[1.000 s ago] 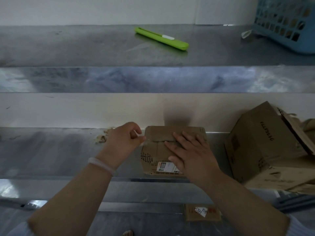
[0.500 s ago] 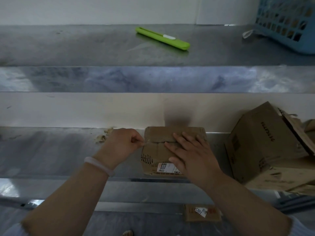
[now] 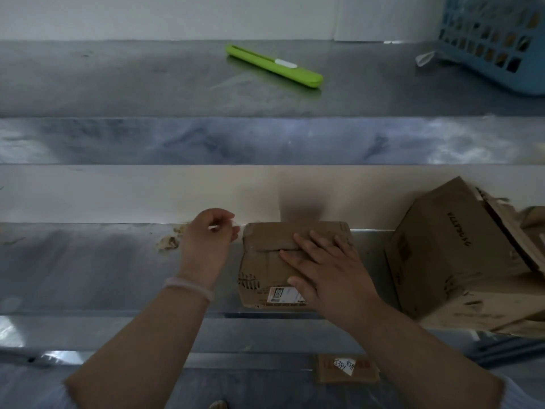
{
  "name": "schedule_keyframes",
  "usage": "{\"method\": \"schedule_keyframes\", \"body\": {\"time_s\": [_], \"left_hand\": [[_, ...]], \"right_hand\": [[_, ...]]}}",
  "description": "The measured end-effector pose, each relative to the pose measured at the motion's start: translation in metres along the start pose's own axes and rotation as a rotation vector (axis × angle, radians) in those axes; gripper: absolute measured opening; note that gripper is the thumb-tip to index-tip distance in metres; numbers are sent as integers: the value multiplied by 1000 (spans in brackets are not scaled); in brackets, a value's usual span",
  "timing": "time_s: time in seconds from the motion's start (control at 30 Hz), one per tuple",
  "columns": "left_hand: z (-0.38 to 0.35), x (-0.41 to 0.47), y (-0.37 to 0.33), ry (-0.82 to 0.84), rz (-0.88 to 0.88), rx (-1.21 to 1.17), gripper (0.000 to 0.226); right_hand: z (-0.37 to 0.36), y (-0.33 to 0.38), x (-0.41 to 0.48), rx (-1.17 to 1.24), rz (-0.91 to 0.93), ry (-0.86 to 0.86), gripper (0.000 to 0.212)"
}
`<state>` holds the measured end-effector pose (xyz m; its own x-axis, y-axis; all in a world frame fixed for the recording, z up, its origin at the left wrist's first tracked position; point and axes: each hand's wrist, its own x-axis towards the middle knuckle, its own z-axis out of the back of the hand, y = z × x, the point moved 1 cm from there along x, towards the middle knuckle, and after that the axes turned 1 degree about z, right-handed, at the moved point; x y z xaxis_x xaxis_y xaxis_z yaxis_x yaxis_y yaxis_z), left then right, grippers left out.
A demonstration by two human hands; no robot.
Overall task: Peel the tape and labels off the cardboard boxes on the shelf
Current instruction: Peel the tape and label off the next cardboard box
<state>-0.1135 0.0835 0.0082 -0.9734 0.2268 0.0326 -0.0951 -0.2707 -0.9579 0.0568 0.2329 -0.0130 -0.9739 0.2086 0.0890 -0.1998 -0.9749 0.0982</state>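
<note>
A small flat cardboard box [image 3: 265, 261] lies on the middle metal shelf [image 3: 88, 276], with a white barcode label [image 3: 280, 295] near its front edge. My right hand [image 3: 327, 270] lies flat on the box's right half, fingers spread, pressing it down. Just left of the box's far left corner, my left hand [image 3: 209, 240] pinches a thin strip of clear tape [image 3: 236, 224] between thumb and fingers. The strip reaches towards the box corner.
A bigger, torn cardboard box [image 3: 451, 252] leans at the right of the same shelf. Cardboard scraps [image 3: 169, 242] lie left of my left hand. On the upper shelf are a green utility knife [image 3: 274, 66] and a blue basket [image 3: 495, 39]. A labelled cardboard piece [image 3: 348, 368] lies below.
My left hand has pulled away from the box to the left and slightly up, drawing the tape strip off the corner. My right hand stays flat on the box.
</note>
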Motion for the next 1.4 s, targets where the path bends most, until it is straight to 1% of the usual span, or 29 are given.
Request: {"method": "schedule_keyframes", "body": {"time_s": [0.07,0.13,0.17,0.23,0.27,0.33,0.37,0.43,0.47,0.5,0.57,0.6,0.67,0.73,0.77,0.87,0.9,0.97,1.03,1.13,1.17,1.2,1.27,1.3,1.33,1.4], "left_hand": [[2,-1,-4,99,-247,304,15],[3,-2,-1,205,-486,476,9],[4,-2,3,264,-560,508,13],[4,-4,9,374,-626,571,25],[4,-4,11,400,-659,624,32],[4,-4,13,398,-711,654,41],[4,-1,14,376,-746,632,39],[4,5,14,268,-816,594,29],[4,8,11,249,-774,577,22],[6,11,10,248,-694,543,18],[10,13,10,287,-513,483,36],[11,14,10,324,-475,496,39],[10,15,7,380,-477,565,28],[8,15,2,393,-493,602,16],[6,15,0,385,-498,610,12],[0,16,-2,327,-549,672,7],[-2,17,-2,296,-562,689,9],[-5,19,-2,227,-542,667,14],[-7,23,3,176,-416,574,17],[-13,31,16,118,-48,251,16],[-15,32,20,102,43,167,15],[-17,32,24,93,95,105,13],[-17,30,24,105,131,5,13],[-15,27,24,145,115,-15,16],[-12,25,25,202,79,2,19],[-3,22,23,316,-2,121,19]], "right_hand": [[0,-1,1,-5,3,0,48],[0,-1,1,-6,8,-8,47],[0,-1,1,-4,11,-13,47],[-1,-1,1,2,12,-25,46],[-1,-1,1,3,13,-27,46],[-1,-1,0,4,19,-27,46],[-1,-1,1,5,21,-29,46],[1,-1,0,20,15,-17,46],[3,-1,0,26,10,-7,46],[4,-1,0,29,4,7,46],[6,0,0,42,0,34,48],[8,1,0,55,2,47,52],[12,0,2,102,6,59,63],[16,-1,6,159,-36,81,75],[19,0,9,160,-52,68,76],[21,6,17,60,-49,47,70],[19,8,18,34,-53,60,67],[15,9,16,23,-62,19,59],[11,7,14,14,-71,-51,53],[7,6,13,-4,-71,-81,51],[7,5,13,-10,-73,-93,51],[6,5,13,-23,-73,-109,50],[7,6,12,-38,-80,-124,49],[6,6,11,-36,-83,-126,49],[6,6,11,-31,-81,-126,49],[6,6,12,-17,-79,-116,50]]}}
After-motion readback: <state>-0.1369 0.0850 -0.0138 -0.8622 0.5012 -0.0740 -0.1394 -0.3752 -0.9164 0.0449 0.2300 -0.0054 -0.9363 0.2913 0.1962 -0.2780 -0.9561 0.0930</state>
